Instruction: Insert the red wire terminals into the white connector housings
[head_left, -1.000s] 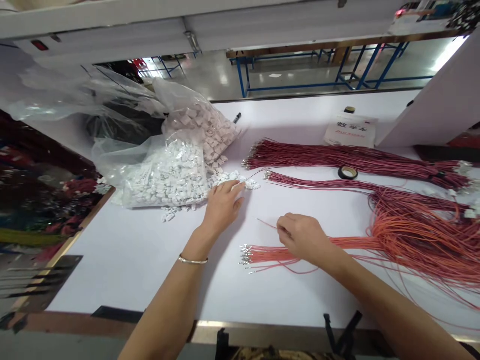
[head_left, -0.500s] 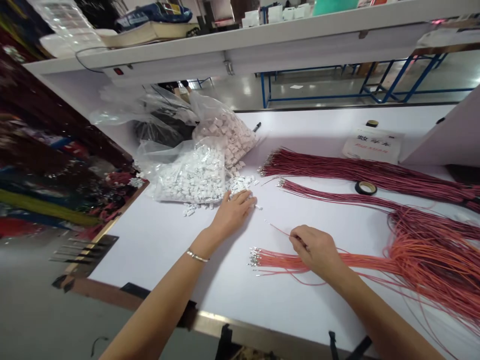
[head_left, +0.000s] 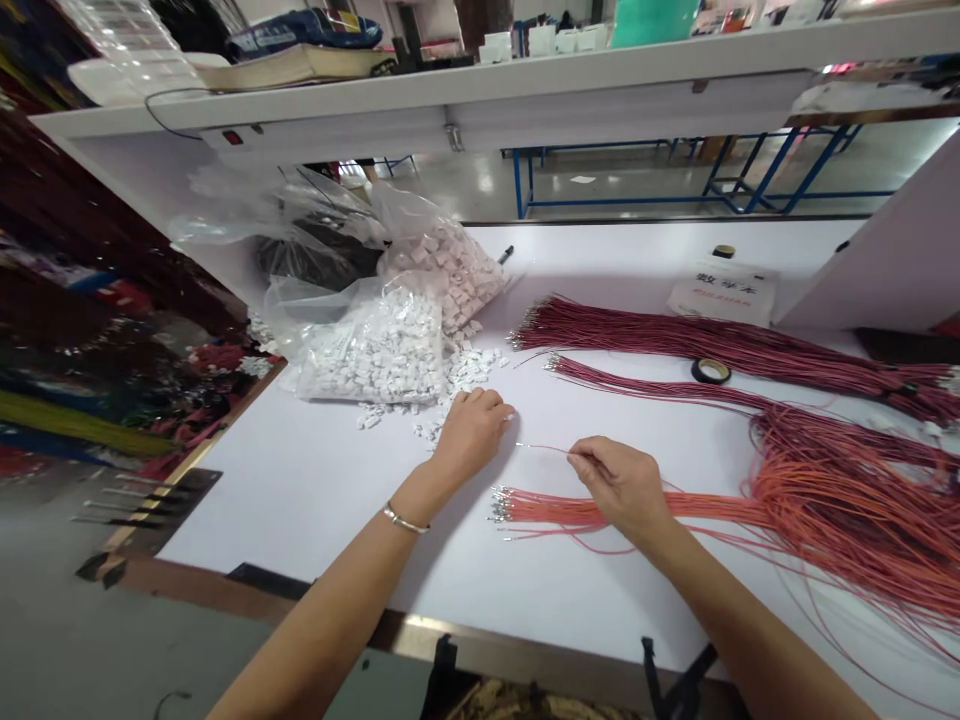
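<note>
My left hand is closed, its fingertips pinching a small white plastic connector that is mostly hidden. It hovers just in front of the loose white connectors spilled from a clear bag. In my right hand, thumb and forefinger pinch a thin red wire. That wire's metal-tipped end points left, a short gap from my left fingertips. Below my right hand lies a bundle of orange-red wires with metal terminals at the left ends.
Bags of white connectors and pinkish connectors stand at the back left. Dark red wire bundles stretch across the right, with a tape roll among them. A shelf spans the back. Metal prongs stick out at the left edge.
My left hand has drawn back from the loose connectors, its fingers curling into a pinch. My right hand has brought the wire's tip closer to it. The view has shifted slightly.
</note>
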